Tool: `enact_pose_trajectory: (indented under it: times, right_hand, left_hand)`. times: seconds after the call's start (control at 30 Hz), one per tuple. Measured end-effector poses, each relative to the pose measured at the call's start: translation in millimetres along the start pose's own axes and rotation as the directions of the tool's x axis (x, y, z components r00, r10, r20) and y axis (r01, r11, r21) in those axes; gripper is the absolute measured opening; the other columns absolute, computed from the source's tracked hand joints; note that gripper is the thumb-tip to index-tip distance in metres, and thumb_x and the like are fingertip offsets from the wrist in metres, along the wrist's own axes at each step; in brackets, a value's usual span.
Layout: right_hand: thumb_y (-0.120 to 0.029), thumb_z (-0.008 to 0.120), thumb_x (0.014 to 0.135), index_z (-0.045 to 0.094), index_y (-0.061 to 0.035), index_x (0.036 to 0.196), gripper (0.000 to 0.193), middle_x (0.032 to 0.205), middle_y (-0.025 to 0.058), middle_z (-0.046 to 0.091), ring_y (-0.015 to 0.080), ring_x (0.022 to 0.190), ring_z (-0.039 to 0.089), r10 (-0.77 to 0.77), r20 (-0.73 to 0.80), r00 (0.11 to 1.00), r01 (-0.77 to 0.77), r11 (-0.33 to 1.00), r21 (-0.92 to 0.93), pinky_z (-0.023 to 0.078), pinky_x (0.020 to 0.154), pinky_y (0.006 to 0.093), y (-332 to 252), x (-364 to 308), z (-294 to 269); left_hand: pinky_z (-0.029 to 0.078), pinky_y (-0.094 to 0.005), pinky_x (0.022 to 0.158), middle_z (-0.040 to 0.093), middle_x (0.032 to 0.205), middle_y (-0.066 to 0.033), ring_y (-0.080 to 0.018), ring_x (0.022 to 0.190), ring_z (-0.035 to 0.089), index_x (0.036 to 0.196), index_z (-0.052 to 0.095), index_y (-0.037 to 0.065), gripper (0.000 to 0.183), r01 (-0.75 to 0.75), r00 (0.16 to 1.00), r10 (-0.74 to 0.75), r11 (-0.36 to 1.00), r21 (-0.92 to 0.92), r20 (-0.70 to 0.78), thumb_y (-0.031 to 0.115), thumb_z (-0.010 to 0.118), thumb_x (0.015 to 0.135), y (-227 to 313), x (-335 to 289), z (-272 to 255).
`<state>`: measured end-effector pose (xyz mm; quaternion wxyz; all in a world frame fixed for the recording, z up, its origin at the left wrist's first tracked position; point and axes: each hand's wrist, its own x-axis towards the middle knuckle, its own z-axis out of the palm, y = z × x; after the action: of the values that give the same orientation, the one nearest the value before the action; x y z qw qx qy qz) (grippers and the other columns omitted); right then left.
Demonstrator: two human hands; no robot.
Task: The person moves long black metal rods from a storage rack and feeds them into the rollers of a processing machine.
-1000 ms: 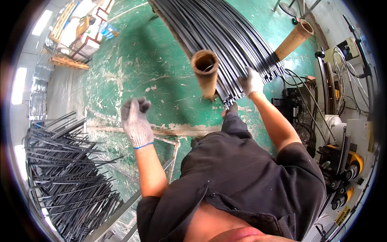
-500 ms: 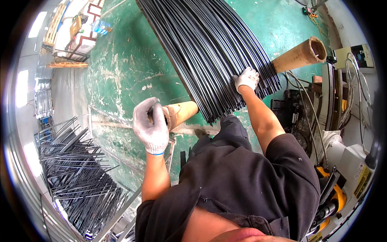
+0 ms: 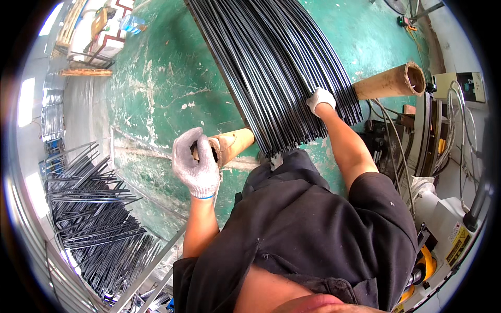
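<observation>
Between two brown tubes, left [image 3: 237,144] and right [image 3: 383,83], lay our black strips [image 3: 271,78]. Our right hand [image 3: 321,100] rested on the strips, fingers curled, their grip hidden. Left of the strips, our left hand [image 3: 194,172] curved beside the left tube's mouth; whether its fingers gripped it, we couldn't tell.

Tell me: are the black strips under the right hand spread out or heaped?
Spread out: the black strips lie side by side in a broad, orderly band.
</observation>
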<state>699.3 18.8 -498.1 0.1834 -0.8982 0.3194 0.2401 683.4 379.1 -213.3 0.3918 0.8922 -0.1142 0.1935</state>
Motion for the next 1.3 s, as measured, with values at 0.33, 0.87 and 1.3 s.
enact_pose_trajectory:
  times: [0.33, 0.87, 1.3]
  right_hand:
    - [-0.006, 0.073, 0.094, 0.07, 0.0039, 0.095, 0.011, 0.083, 0.0156, 0.072, 0.0276, 0.065, 0.071, -0.29, 0.367, 0.884, -0.307, 0.234, 0.923, 0.062, 0.058, 0.0433, -6, -37, 5]
    - [-0.046, 0.075, 0.091, 0.071, 0.0011, 0.114, 0.052, 0.103, 0.0268, 0.074, 0.0417, 0.104, 0.071, 0.131, -0.075, 0.988, -0.094, 0.923, 0.373, 0.054, 0.09, 0.0478, 37, -281, 69]
    - [-0.031, 0.076, 0.091, 0.07, -0.0101, 0.113, 0.031, 0.117, 0.0188, 0.075, 0.0375, 0.112, 0.072, 0.196, -0.265, 0.944, -0.155, 0.973, 0.168, 0.057, 0.097, 0.0482, 22, -108, 66]
  left_hand:
    - [0.055, -0.0357, 0.081, 0.072, 0.1, -0.0131, -0.0241, 0.089, 0.069, 0.103, 0.072, -0.001, 0.011, -0.148, 0.989, 0.149, 0.987, -0.056, 0.015, -0.001, 0.07, 0.092, -7, -1, -10]
    - [0.058, -0.0473, 0.094, 0.07, 0.097, -0.0084, -0.0278, 0.091, 0.07, 0.1, 0.068, 0.007, 0.031, -0.659, 0.695, 0.719, 0.64, -0.395, 0.006, -0.008, 0.077, 0.075, -15, -68, -25]
    - [0.056, -0.0417, 0.091, 0.072, 0.097, -0.0134, -0.0317, 0.096, 0.07, 0.1, 0.07, 0.0, 0.024, -0.271, 0.867, 0.419, 0.851, -0.449, 0.27, -0.014, 0.072, 0.08, 6, -125, -59]
